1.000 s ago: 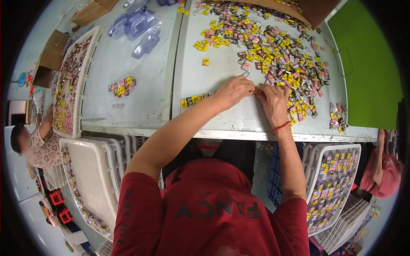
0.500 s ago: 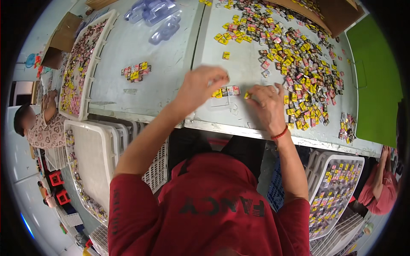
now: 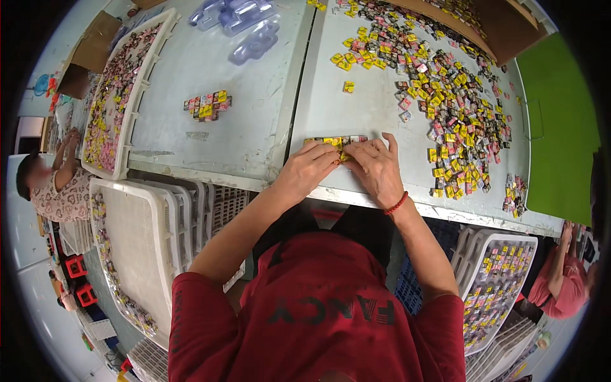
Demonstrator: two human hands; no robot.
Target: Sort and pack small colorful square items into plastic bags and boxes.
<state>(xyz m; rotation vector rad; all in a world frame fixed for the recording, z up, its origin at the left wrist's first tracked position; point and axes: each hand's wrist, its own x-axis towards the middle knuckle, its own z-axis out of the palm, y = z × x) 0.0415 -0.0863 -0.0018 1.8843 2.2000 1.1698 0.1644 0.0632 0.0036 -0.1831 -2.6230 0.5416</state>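
Note:
A row of small square printed packs (image 3: 332, 141), yellow, dark and pink, lies near the table's front edge, partly covered by my fingers. My left hand (image 3: 310, 167) is closed at the left part of the row, its fingertips pressed together; what they hold is hidden. My right hand (image 3: 374, 167) pinches a small yellow pack (image 3: 344, 155) just in front of the row, with its little finger raised. The fingertips of both hands nearly meet there. To the left, a finished-looking cluster of packs (image 3: 208, 106) lies flat on the table.
Many loose packs (image 3: 455, 114) spread over the right side, below a cardboard box (image 3: 503, 28). Clear plastic trays (image 3: 245, 22) lie at the back. A white crate (image 3: 137, 83) of packs stands left. Stacked crates (image 3: 137, 235) flank me below the table edge. Two people work at either side.
My left hand has come down and toward me onto the row. My right hand has moved left with the yellow pack, so both hands now meet at the row.

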